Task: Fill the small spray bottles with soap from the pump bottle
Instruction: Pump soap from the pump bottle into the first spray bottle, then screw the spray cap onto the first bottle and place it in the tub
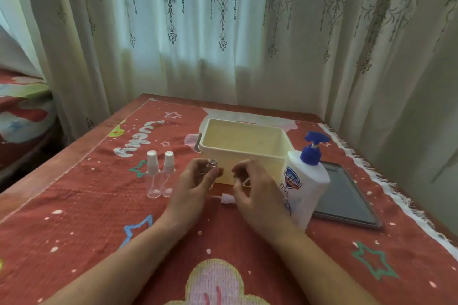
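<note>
My left hand (pixel 195 181) grips a small clear spray bottle (pixel 212 163) upright; its threaded neck is bare and sticks out above my fingers. A white spray head (pixel 226 198) with its thin tube lies on the red cloth just below, against the edge of my right hand (pixel 250 188). That hand hovers beside the bottle with fingers loosely curled, and nothing shows in its grasp. Two more clear spray bottles (pixel 151 176) (pixel 168 173) stand capped to the left. The white pump bottle (pixel 306 181) with a blue pump stands right of my right hand.
A cream plastic tub (pixel 241 131) stands just behind my hands. A dark flat tablet (pixel 347 198) lies to the right of the pump bottle. The red patterned cloth (pixel 86 218) covers the table, with curtains close behind and a fringed edge on the right.
</note>
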A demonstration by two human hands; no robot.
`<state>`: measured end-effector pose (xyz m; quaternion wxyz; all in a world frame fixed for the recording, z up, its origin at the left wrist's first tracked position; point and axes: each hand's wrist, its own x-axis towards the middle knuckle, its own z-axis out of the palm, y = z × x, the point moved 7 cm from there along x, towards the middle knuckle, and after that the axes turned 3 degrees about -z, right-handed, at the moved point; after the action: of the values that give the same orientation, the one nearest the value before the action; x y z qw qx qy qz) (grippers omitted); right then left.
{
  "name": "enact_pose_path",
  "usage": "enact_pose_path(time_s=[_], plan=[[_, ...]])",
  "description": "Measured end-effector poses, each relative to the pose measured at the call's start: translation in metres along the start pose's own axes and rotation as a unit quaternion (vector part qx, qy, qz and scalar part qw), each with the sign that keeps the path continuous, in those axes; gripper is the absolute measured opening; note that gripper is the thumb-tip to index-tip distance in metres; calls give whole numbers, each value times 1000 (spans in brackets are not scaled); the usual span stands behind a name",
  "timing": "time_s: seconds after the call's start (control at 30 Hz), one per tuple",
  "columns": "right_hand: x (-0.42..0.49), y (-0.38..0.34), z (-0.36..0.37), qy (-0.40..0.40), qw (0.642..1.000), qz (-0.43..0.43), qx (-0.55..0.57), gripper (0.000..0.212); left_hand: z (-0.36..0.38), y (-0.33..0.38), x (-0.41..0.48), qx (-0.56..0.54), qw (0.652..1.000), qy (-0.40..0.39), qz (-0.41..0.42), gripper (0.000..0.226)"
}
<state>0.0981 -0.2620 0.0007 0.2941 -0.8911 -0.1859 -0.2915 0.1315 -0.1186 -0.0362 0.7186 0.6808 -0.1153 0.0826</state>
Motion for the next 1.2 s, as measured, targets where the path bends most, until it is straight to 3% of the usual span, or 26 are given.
enact_pose_path(time_s=[0.17, 0.33, 0.57, 0.77, 1.2], plan=[[-6, 18, 30, -145, 985, -5, -97, 27, 0, -17, 6, -1, 1000, -7, -25, 14], [-8, 22, 30, -153, 986, 3, -61, 21, 2, -23, 7, -9, 998, -21, -55, 15], [-11, 9, 5, -54, 976, 92, 191, 11, 7, -19, 3, -45, 996, -47, -55, 16], [-12, 9, -4, 21, 949, 118, 291, 8, 13, -15, 1, -66, 994, -80, -46, 21], [-13, -10, -43, 184, 964, 22, 191, 9, 18, -12, -3, -22, 992, -122, -40, 22]])
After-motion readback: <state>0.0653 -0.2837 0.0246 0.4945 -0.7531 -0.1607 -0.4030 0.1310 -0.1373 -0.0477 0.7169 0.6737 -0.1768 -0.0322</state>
